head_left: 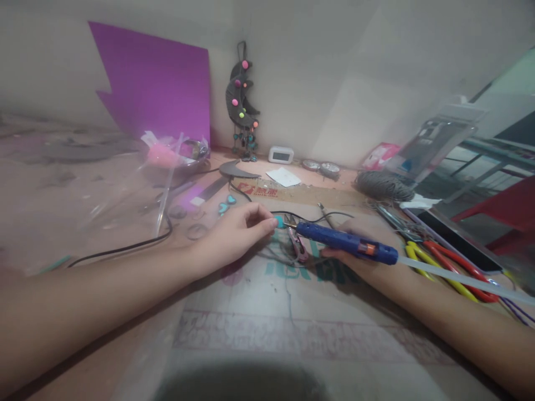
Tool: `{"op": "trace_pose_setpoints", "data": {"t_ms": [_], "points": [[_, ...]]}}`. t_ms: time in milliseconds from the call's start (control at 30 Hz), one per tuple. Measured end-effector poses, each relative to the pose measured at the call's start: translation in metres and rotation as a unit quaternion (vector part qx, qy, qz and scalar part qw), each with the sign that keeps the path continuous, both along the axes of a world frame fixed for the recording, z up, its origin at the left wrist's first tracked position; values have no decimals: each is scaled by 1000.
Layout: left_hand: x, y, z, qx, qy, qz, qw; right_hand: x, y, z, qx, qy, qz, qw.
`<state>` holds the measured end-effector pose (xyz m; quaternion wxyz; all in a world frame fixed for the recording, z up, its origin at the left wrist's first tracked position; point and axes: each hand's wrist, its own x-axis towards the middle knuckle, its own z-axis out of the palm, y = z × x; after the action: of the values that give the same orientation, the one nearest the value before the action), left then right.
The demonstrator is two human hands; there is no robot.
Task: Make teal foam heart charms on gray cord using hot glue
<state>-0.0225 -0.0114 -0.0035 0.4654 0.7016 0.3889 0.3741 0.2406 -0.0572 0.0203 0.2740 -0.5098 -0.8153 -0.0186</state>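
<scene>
Between thumb and forefinger, my left hand pinches a small turquoise piece; its exact shape is hard to make out. My right hand is wrapped round a blue glue gun, mostly hidden behind it. The gun's nozzle points left and meets or nearly meets the turquoise piece. A long clear glue stick sticks out of its back end. Below the nozzle lie pink-handled snips on the printed sheet. Several turquoise hearts rest beyond my left hand.
A grey crescent, white paper and small digital clock stand or lie at the back. Grey yarn, pliers and a phone are on the right. A purple board and decorated moon hanging are by the wall.
</scene>
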Motion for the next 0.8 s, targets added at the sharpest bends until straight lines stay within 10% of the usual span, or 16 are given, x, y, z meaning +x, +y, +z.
{"op": "trace_pose_setpoints", "data": {"t_ms": [800], "points": [[1, -3, 4, -63, -34, 7, 997, -2, 1, 3, -4, 4, -4, 1000]]}}
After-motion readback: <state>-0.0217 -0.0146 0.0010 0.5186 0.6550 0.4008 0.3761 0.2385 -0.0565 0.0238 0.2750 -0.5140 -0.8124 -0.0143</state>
